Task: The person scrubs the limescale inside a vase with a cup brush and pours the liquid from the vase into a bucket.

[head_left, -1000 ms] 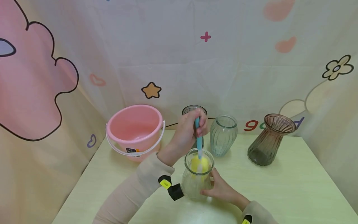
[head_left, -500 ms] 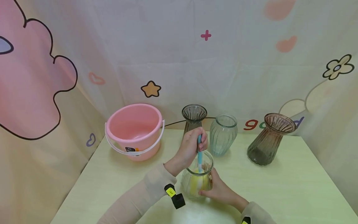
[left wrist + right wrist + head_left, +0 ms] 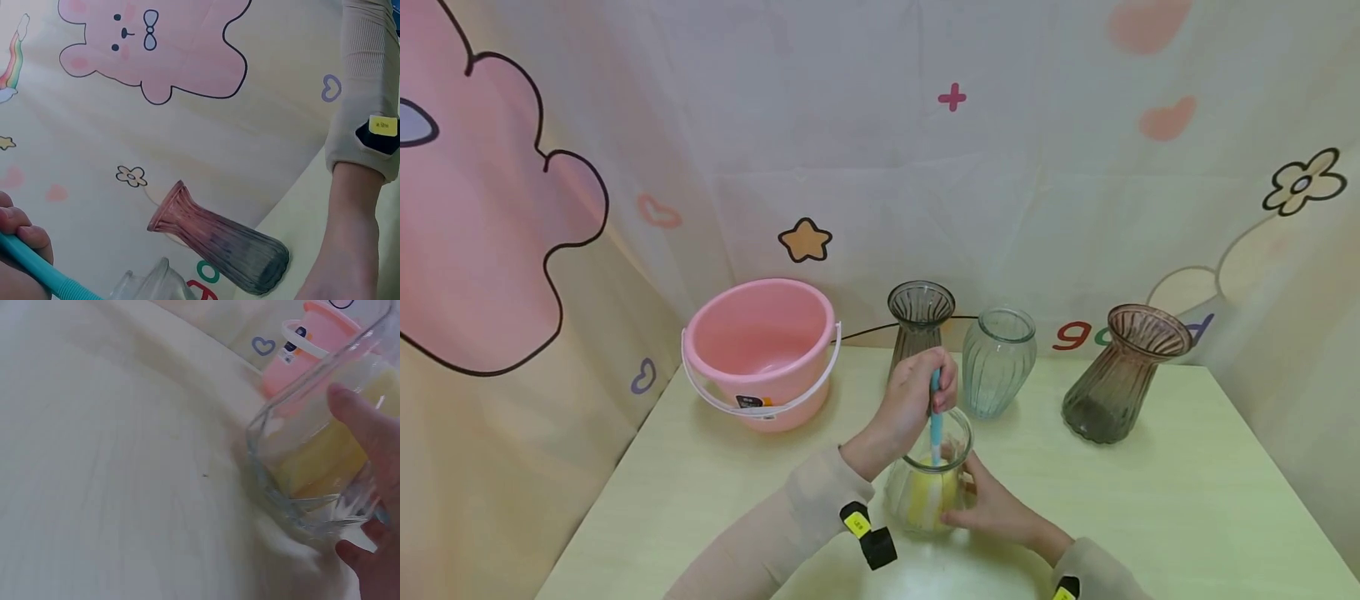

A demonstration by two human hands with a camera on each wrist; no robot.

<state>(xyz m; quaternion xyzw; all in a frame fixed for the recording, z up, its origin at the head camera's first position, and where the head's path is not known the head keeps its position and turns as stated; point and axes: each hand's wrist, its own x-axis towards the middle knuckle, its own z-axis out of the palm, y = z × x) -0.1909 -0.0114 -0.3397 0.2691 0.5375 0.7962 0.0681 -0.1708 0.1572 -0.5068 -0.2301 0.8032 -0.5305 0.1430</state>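
Observation:
My left hand grips the blue handle of a sponge bottle brush. Its yellow sponge head is down inside a clear glass vase near the table's front. The vase stands upright in the head view, with ribbed walls and a wide round rim. On its right side my right hand holds the lower body, thumb toward the front. Some right fingers are hidden behind the glass.
A pink bucket with a white handle stands at the back left. Behind the hands are a grey glass vase and a clear greenish one. A brownish-pink vase stands at the right. A printed curtain hangs behind the table.
My left hand has come down with the brush, and the sponge has gone from near the vase's mouth to low inside it. The right hand has stayed on the vase.

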